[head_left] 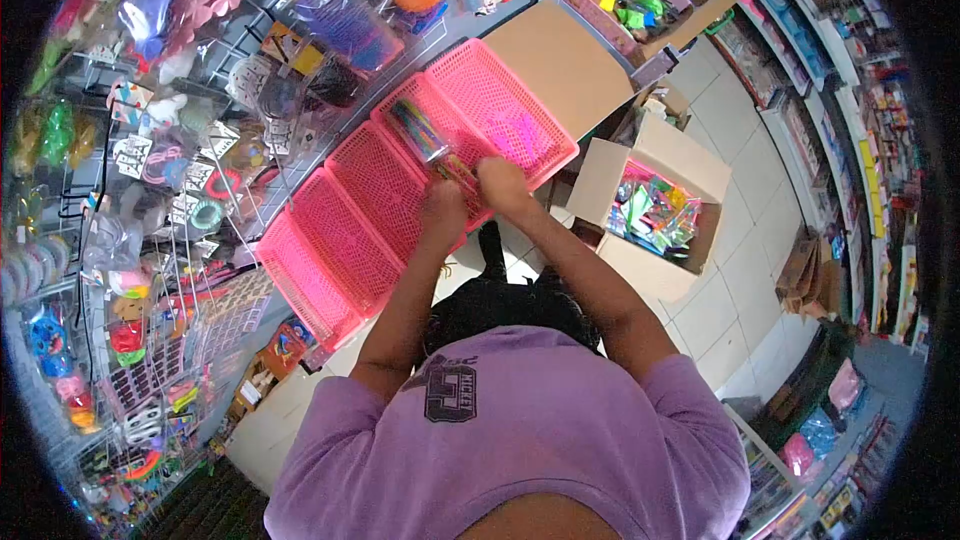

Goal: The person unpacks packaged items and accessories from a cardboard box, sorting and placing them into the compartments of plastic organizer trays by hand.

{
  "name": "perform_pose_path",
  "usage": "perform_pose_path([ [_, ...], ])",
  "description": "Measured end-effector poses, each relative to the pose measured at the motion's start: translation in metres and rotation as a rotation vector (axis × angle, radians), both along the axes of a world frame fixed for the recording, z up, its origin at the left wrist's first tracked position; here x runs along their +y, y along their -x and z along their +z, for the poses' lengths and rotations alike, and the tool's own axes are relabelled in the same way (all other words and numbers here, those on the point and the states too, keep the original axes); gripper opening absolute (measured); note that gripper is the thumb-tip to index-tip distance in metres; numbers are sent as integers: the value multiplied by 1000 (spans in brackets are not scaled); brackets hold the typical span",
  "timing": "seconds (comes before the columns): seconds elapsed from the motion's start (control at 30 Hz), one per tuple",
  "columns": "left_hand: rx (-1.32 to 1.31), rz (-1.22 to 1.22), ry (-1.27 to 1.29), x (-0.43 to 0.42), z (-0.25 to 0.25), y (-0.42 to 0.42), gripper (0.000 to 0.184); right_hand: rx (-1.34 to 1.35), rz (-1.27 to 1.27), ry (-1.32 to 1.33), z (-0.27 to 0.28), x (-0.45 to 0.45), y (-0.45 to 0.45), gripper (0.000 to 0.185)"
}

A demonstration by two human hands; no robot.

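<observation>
Holding multicoloured packet [456,170] between both hands, above the near end of a pink mesh basket [405,95] | left hand [444,208]: fingers curled at its lower end | right hand [502,185]: closed by its other side | shiny clear packet [420,132] just beyond | matching baskets [375,202] either side | open carton [706,240] of colourful packaged items, to the right

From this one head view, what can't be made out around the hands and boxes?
Head view:
- Fingertips of the left hand and right hand: hidden by the hands themselves, so the grip is unclear.
- Near end of the shiny packet: blurred, partly behind the hands.
- Individual items in the carton: too small, overlapping.
- Outer ends of the right-side shelves: cut off by the dark border.
</observation>
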State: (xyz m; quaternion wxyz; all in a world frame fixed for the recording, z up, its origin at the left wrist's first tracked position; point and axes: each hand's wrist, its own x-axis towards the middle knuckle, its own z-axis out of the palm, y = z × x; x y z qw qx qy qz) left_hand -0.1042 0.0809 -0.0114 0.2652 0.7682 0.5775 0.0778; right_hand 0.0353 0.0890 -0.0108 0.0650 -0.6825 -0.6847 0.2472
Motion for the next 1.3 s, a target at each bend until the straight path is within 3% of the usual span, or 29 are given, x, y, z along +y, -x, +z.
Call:
perform_pose_path([
  [0.13, 115, 13, -325, -2, -11, -11, 12, 2, 36, -63, -26, 7, 14, 11],
  [0.23, 142, -11, -250, 9, -29, -8, 11, 18, 36, -68, -36, 10, 16, 10],
  [0.3, 122, 42, -85, 12, -29, -9, 15, 35, 74, -233, -40, 5, 14, 12],
  [0.4, 37, 33, -121, 10, -40, -8, 23, 50, 61, -339, -46, -3, 17, 12],
  [0.53, -158, -128, -168, 17, -66, 3, 31, 73, 1, -185, -26, -7, 10, 15],
  [0.57, -13, -130, -118, 20, -67, -1, 33, 98, -1, -95, -11, -8, 3, 16],
  [0.6, 134, -130, -69, 22, -63, -6, 35, 127, -2, -4, 8, -8, -5, 17],
  [0.67, 224, -91, -105, 16, -15, -29, 38, 197, 15, -78, 35, -19, -30, 20],
  [0.77, 53, -143, -184, 4, 48, -75, 33, 326, -20, -183, 29, -31, -64, 21],
  [0.83, -52, -224, -205, 5, 46, -100, 36, 514, -96, -386, 53, -52, -100, 19],
  [0.93, -194, -312, -368, 1, 40, -138, 34, 542, -286, -385, 42, -75, -156, 16],
  [1.03, -336, -369, -60, -15, 51, -179, 25, 595, -511, -364, 23, -102, -210, 18],
  [1.07, -399, -341, -52, -25, 40, -192, 20, 536, -542, -309, 8, -112, -234, 15],
  [1.1, -548, -410, -23, -32, -8, -215, 20, 489, -584, -257, -14, -122, -264, 11],
  [1.17, -426, -437, 128, -49, -13, -241, 22, 415, -687, -275, -59, -138, -297, 14],
  [1.3, -431, -482, 479, -80, -79, -294, 23, 240, -757, -150, -119, -171, -333, 18],
])
